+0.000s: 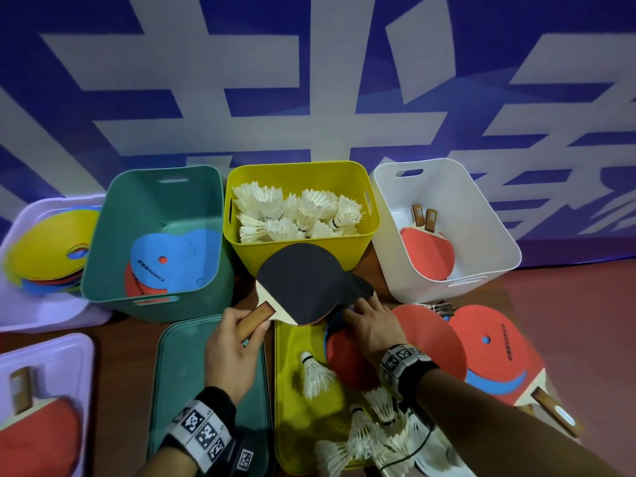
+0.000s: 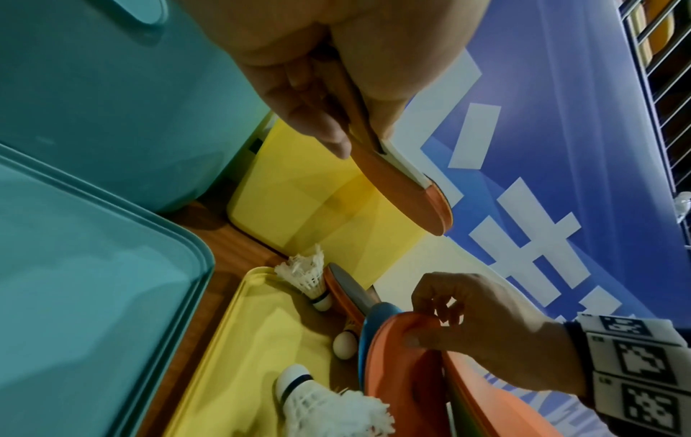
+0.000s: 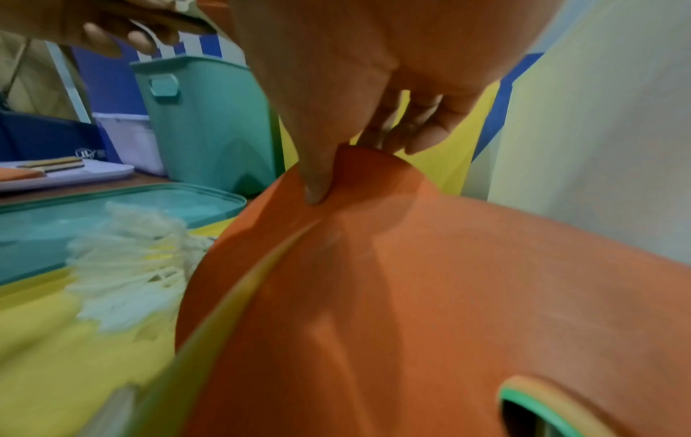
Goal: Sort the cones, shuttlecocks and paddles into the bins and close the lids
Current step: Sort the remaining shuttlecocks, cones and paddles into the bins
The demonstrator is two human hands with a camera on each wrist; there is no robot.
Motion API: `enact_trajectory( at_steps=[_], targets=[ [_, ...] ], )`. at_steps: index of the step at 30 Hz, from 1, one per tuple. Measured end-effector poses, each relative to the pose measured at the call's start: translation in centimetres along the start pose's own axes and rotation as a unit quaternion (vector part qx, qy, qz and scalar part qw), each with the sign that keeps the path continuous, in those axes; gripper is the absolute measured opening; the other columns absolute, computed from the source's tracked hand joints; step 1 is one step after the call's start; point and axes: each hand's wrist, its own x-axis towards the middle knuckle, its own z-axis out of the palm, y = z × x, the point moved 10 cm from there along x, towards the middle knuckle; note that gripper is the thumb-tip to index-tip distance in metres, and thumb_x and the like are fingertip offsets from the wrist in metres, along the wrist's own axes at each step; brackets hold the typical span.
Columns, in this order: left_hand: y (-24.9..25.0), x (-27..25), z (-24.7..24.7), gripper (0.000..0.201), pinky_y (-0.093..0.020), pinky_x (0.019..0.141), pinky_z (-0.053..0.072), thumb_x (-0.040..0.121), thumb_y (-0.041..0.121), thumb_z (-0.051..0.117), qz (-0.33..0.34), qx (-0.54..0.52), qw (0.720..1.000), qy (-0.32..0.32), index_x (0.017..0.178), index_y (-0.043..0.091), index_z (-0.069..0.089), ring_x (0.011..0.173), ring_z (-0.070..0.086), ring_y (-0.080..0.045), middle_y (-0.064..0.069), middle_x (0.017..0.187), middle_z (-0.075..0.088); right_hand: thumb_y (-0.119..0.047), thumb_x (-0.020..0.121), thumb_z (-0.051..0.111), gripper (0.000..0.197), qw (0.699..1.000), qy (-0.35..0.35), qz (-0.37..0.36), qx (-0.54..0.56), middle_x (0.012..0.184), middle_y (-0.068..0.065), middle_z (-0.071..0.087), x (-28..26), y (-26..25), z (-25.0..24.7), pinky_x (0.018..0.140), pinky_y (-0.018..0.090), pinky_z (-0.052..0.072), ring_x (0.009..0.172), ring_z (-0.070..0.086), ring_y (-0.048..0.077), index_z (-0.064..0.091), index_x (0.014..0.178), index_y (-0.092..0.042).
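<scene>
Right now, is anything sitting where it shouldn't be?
Yes. Loose shuttlecocks and a red cone lie on the yellow lid instead of in bins. The right hand pinches that cone; the left hand holds a black paddle.

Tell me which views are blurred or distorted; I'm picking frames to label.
Head view: sharp mid-frame, corners bent and smeared by the wide lens. Left wrist view: left hand looms large, paddle edge-on but readable. Right wrist view: softest, orange cone fills it, shuttlecock blurred.
</scene>
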Motion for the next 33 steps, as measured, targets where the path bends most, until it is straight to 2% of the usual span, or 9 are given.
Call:
enact_trajectory(
  at_steps=[3, 7, 9, 12, 16, 21, 26, 29, 33],
  targets=[
    [0.9, 0.3, 0.1, 0.019, -0.047, 0.068, 0.056, 0.086, 0.036, 0.073, -0.001, -0.029, 1.000, 0.006, 0.093, 0.030, 0.056, 0.074, 0.068, -0.016, 0.009, 0.081, 0.070, -0.029, 0.057, 0.087, 0.037, 0.998, 0.024, -0.021, 0.060, 0.076, -0.008, 0.059, 0.5, 0.4, -1.6, 0.045, 0.029, 0.048, 0.071, 0.059, 0.021, 0.064, 0.086, -0.031],
    [2.7, 0.6, 0.4, 0.018, -0.048, 0.068, 0.056, 0.086, 0.037, 0.071, 0.008, -0.050, 0.998, 0.024, 0.089, 0.026, 0.058, 0.069, 0.068, -0.019, 0.006, 0.072, 0.070, -0.018, 0.070, 0.080, 0.031, 0.990, 0.085, -0.014, 0.113, 0.072, -0.007, 0.057, 0.4, 1.9, -4.3, 0.049, 0.026, 0.041, 0.070, 0.058, 0.020, 0.056, 0.088, -0.028],
    [3.1, 0.5, 0.4, 0.019, -0.047, 0.068, 0.055, 0.087, 0.041, 0.071, 0.005, -0.047, 0.999, 0.027, 0.088, 0.026, 0.058, 0.069, 0.067, -0.018, 0.005, 0.072, 0.069, -0.016, 0.076, 0.067, 0.023, 0.988, 0.099, -0.005, 0.117, 0.075, -0.006, 0.061, 0.2, 2.3, -4.6, 0.052, 0.026, 0.042, 0.075, 0.058, 0.020, 0.066, 0.096, -0.027],
    [2.9, 0.0, 0.2, 0.027, -0.047, 0.070, 0.055, 0.083, 0.055, 0.065, -0.004, -0.044, 0.998, 0.032, 0.091, 0.031, 0.057, 0.073, 0.068, -0.016, 0.006, 0.076, 0.070, -0.031, 0.086, 0.051, 0.037, 0.986, 0.104, 0.013, 0.127, 0.075, -0.008, 0.061, -0.2, 2.5, -4.5, 0.053, 0.026, 0.045, 0.076, 0.058, 0.018, 0.069, 0.118, -0.031],
    [3.6, -1.1, 0.0, 0.020, -0.043, 0.071, 0.055, 0.086, 0.051, 0.069, 0.012, -0.054, 0.998, 0.032, 0.092, 0.036, 0.056, 0.074, 0.069, -0.015, 0.007, 0.075, 0.070, -0.035, 0.090, 0.054, 0.043, 0.988, 0.064, 0.023, 0.138, 0.087, -0.005, 0.062, -0.3, 2.4, -3.6, 0.059, 0.029, 0.043, 0.089, 0.057, 0.021, 0.058, 0.133, -0.036],
    [6.4, -1.1, -0.1, 0.021, -0.027, 0.066, 0.053, 0.081, 0.054, 0.062, 0.046, -0.093, 0.993, 0.051, 0.093, 0.037, 0.057, 0.071, 0.068, -0.012, 0.011, 0.079, 0.070, -0.048, 0.093, 0.045, 0.037, 0.946, 0.008, 0.078, 0.315, 0.101, -0.003, 0.074, 0.2, 3.2, -2.1, 0.081, 0.035, 0.052, 0.096, 0.067, 0.021, 0.071, 0.105, -0.024],
    [9.4, 0.2, 1.2, 0.014, -0.021, 0.065, 0.052, 0.086, 0.041, 0.067, 0.066, -0.128, 0.988, 0.062, 0.093, 0.032, 0.059, 0.072, 0.068, -0.014, 0.002, 0.079, 0.070, -0.028, 0.091, 0.054, 0.032, 0.933, 0.009, 0.077, 0.351, 0.112, -0.009, 0.072, 0.5, 3.9, -2.6, 0.088, 0.032, 0.052, 0.101, 0.067, 0.013, 0.066, 0.121, -0.033],
    [10.1, 0.7, 2.2, 0.017, -0.025, 0.065, 0.055, 0.086, 0.041, 0.067, 0.067, -0.142, 0.986, 0.059, 0.094, 0.030, 0.059, 0.072, 0.069, -0.015, -0.001, 0.080, 0.070, -0.017, 0.085, 0.054, 0.056, 0.956, -0.053, 0.030, 0.287, 0.122, -0.001, 0.065, 0.4, 2.4, -1.8, 0.091, 0.035, 0.051, 0.109, 0.063, 0.022, 0.053, 0.137, -0.038],
    [10.2, 0.9, 3.4, 0.022, -0.039, 0.072, 0.058, 0.087, 0.048, 0.069, 0.064, -0.143, 0.986, 0.050, 0.095, 0.030, 0.060, 0.075, 0.069, -0.018, 0.005, 0.082, 0.070, -0.017, 0.089, 0.051, 0.065, 0.970, -0.063, 0.024, 0.233, 0.124, 0.002, 0.055, 0.0, 1.7, -1.0, 0.088, 0.039, 0.052, 0.109, 0.061, 0.031, 0.037, 0.147, -0.042]
  ],
)
